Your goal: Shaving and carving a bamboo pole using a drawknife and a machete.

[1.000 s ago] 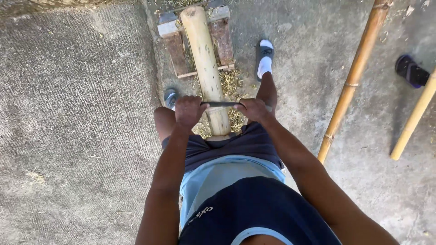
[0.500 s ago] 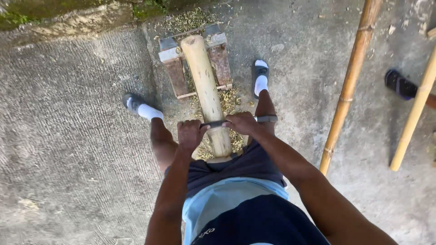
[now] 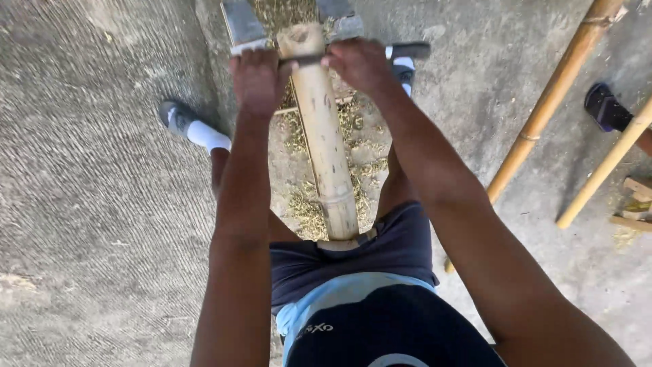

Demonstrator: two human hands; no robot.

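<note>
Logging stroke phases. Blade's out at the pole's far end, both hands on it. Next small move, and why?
Probably a draw back toward the body: both hands, left hand and right hand, grip the blade across the far end of the bamboo pole, arms fully extended, shavings below.

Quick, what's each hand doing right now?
Left hand: closed on the drawknife handle.
Right hand: closed on its other handle, blade across the bamboo pole.

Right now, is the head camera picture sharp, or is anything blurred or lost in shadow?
Head view: the concrete floor at left is smeared by motion blur; the left hand and right hand look slightly soft; the bamboo pole is sunlit and fairly crisp; shadow falls beside the legs.
</note>
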